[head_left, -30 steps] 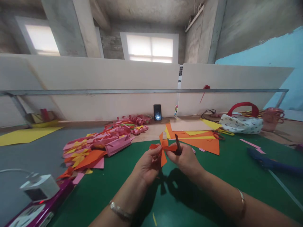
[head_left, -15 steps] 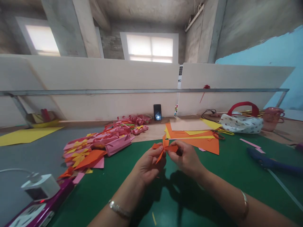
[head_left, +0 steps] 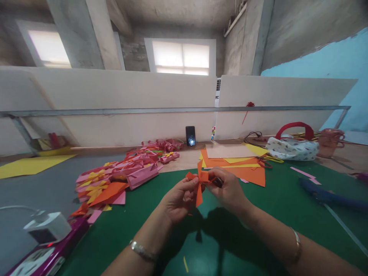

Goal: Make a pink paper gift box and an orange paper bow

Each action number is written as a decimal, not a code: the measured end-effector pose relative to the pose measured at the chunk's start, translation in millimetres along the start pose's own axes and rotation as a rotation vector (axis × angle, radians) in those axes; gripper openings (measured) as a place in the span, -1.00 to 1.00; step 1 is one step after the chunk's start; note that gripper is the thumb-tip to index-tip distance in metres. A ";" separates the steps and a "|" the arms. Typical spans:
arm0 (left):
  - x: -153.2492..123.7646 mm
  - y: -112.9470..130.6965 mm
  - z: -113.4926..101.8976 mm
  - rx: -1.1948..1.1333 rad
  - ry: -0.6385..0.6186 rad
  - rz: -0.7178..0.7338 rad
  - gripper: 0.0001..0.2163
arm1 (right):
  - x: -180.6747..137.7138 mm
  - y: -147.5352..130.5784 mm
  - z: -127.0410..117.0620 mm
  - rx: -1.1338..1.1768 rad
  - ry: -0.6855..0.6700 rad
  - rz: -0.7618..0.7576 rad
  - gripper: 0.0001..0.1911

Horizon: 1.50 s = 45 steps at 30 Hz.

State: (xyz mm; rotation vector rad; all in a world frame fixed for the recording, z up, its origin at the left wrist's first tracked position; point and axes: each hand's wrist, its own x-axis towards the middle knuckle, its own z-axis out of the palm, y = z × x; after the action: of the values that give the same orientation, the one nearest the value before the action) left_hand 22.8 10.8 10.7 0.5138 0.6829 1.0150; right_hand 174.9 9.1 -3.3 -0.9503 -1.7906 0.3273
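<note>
An orange paper flower (head_left: 199,197) with narrow petals is held up over the green mat (head_left: 138,237). My left hand (head_left: 178,202) pinches its centre from the left between thumb and fingers. From the right, my right hand (head_left: 229,192) has its fingers closed on a petal. One petal points up and another hangs down; the right one is partly covered by my fingers. A dark spot shows between my right fingers, too unclear to name.
Pink, orange and yellow paper pieces (head_left: 140,176) lie heaped at left. Behind my hands are paper sheets (head_left: 253,177). A purple power strip (head_left: 76,234) with a white charger (head_left: 47,228), a phone (head_left: 190,136), a fabric basket (head_left: 291,149) and a blue glue gun (head_left: 327,196) surround the area.
The paper flower has turned in my fingers; its lower petal now hangs nearly straight down. My right fingers have shifted slightly on the right petal. Both hands remain closed on it.
</note>
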 end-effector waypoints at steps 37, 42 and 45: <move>20.2 -8.4 -15.9 0.475 0.049 0.498 -0.73 | 5.3 -11.0 2.0 0.428 -0.043 0.497 -0.71; 18.3 -12.0 -15.0 0.500 0.044 0.485 -0.76 | 4.8 -9.7 5.4 0.402 -0.018 0.517 -0.82; 17.1 -12.0 -13.6 0.529 0.042 0.503 -0.77 | 4.7 -8.5 5.5 0.399 -0.016 0.523 -0.82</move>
State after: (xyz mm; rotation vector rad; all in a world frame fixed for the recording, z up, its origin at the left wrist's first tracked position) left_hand 26.1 21.8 -11.4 1.1702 0.8879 1.3164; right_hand 165.5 8.1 2.7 -1.1089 -1.3906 0.9834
